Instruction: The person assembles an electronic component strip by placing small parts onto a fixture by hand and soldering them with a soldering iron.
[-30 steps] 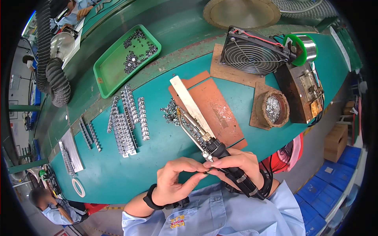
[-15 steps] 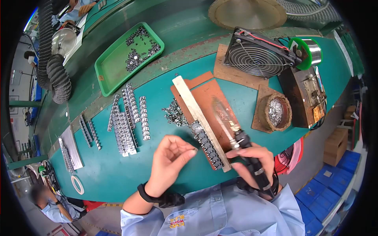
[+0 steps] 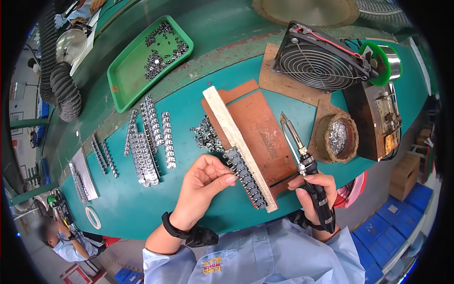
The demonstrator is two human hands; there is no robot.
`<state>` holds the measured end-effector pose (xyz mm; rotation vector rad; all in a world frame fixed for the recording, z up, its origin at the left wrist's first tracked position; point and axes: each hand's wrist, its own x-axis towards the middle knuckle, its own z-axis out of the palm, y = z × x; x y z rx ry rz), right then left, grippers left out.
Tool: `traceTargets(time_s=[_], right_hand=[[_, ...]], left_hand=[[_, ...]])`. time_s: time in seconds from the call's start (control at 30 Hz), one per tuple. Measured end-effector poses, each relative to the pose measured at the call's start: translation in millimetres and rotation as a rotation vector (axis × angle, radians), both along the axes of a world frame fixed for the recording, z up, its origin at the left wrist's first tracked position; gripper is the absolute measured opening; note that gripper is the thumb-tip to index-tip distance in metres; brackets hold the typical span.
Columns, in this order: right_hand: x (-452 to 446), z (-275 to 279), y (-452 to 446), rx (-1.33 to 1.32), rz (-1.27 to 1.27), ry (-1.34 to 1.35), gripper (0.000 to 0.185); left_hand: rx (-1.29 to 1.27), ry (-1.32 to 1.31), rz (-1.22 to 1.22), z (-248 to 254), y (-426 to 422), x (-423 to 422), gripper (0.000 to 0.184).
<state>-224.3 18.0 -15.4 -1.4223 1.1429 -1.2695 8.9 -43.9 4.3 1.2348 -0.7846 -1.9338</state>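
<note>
My right hand (image 3: 316,191) is wrapped round a black soldering iron (image 3: 318,199), its metal tip pointing up and away over the brown board's right edge. My left hand (image 3: 203,184) has thumb and forefinger pinched at the left side of a row of small dark components (image 3: 246,177); whatever is in the pinch is too small to make out. That row lies along a pale bar (image 3: 239,137) on a reddish-brown board (image 3: 265,137). Beyond my left hand sits a loose pile of small metal parts (image 3: 208,135), partly hidden by the board.
Finished-looking strips of metal parts (image 3: 144,156) lie to the left. A green tray (image 3: 118,80) with small parts stands behind. At the right are a fan (image 3: 317,66), a solder spool (image 3: 390,64), a round pot (image 3: 350,139) and a metal box (image 3: 369,123). Another person (image 3: 75,246) sits far left.
My left hand has moved up and right to the component row. The soldering iron has swung right, away from the bar, and its tip is no longer blurred.
</note>
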Motion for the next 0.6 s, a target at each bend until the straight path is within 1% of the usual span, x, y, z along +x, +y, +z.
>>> traceTargets(time_s=[0.07,0.17,0.33,0.43,0.47,0.57,0.6], right_hand=[[0,-1,-1,0.005,0.008,0.001,0.030],[3,-3,-4,-0.057,-0.062,-0.038,0.031],[3,-1,-1,-0.010,-0.063,-0.054,0.030],[2,-1,3,0.024,-0.044,-0.101,0.040],[3,1,5,0.025,-0.039,-0.100,0.040],[8,19,8,0.082,-0.234,-0.153,0.054],[4,24,5,0.082,-0.228,-0.149,0.054]], left_hand=[[0.002,-0.004,-0.004,0,0,-1,0.019],[-0.001,-0.011,-0.008,0,-1,0,0.019],[-0.010,0.049,-0.032,-2,-1,1,0.017],[0.012,0.081,-0.027,-1,-2,3,0.017],[0.014,0.086,-0.036,-2,-2,4,0.017],[0.022,0.102,-0.044,-5,-2,5,0.016],[0.025,0.105,-0.049,-5,-2,6,0.016]])
